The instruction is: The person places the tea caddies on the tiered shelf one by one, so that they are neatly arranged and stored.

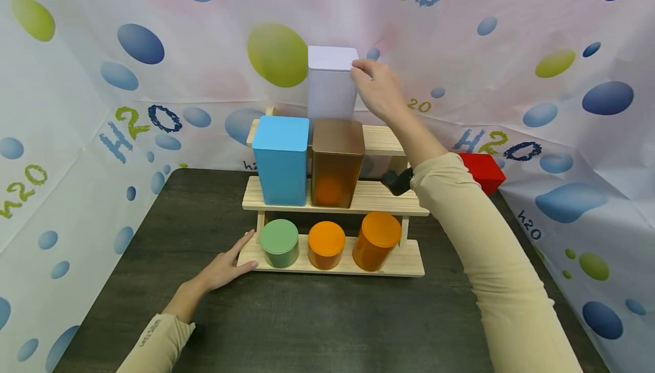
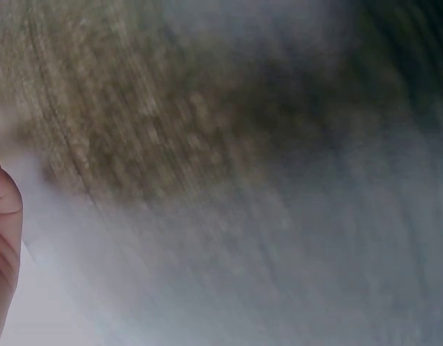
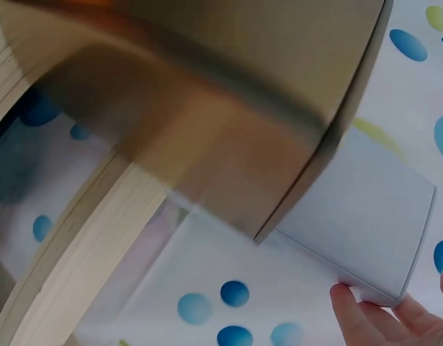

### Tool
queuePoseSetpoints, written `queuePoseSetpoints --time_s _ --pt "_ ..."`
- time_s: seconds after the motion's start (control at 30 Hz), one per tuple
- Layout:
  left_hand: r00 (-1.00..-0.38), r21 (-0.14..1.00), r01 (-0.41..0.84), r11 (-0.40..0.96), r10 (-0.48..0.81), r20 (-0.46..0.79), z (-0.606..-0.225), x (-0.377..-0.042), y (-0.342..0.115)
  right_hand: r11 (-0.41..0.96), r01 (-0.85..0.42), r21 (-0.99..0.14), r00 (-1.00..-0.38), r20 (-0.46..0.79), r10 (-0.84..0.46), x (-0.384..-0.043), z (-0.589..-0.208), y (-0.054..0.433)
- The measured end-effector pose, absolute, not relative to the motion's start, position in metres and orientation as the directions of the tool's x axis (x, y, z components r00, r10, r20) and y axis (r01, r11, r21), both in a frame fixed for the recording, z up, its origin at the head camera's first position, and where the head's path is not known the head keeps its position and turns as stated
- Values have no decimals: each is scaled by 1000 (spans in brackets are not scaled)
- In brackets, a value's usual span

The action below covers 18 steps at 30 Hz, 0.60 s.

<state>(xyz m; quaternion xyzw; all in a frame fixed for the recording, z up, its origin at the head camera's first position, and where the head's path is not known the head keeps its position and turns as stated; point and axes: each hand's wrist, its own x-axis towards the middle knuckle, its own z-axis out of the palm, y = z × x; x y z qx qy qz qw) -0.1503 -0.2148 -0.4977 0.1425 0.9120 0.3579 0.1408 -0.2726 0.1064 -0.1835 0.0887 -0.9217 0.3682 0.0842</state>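
Observation:
A tiered wooden rack (image 1: 378, 194) stands before the backdrop. My left hand (image 1: 225, 269) holds the left end of its bottom board, thumb at the front and a finger behind. On the top tier is a tall white canister (image 1: 332, 91); my right hand (image 1: 378, 86) touches its upper right edge with the fingertips. In the right wrist view those fingers (image 3: 365, 317) lie against the white canister's side, the thumb apart. A blue canister (image 1: 280, 162) and a brown one (image 1: 338, 162) fill the middle tier's left half. The left wrist view is mostly blurred, with a bit of hand (image 2: 3, 223) showing.
On the bottom board stand a green round tin (image 1: 279, 245), a small orange tin (image 1: 326, 246) and a taller orange tin (image 1: 376, 242). A red box (image 1: 483, 171) shows partly behind the right forearm. The dark table (image 1: 327, 322) extends in front of the rack.

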Motion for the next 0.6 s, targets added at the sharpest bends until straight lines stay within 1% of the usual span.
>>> queuePoseSetpoints --time_s 0.17,0.4,0.6 --pt "-920 699 164 696 363 -146 -499 -150 -215 697 -214 -684 -975 191 -112 -273 -185 92" --pt "-921 697 169 696 363 -139 -501 -150 -216 676 -234 -699 -971 196 -133 -275 -187 74" --pt "-922 695 164 700 360 -145 -500 -150 -216 673 -235 -702 -972 174 -158 -272 -188 61"
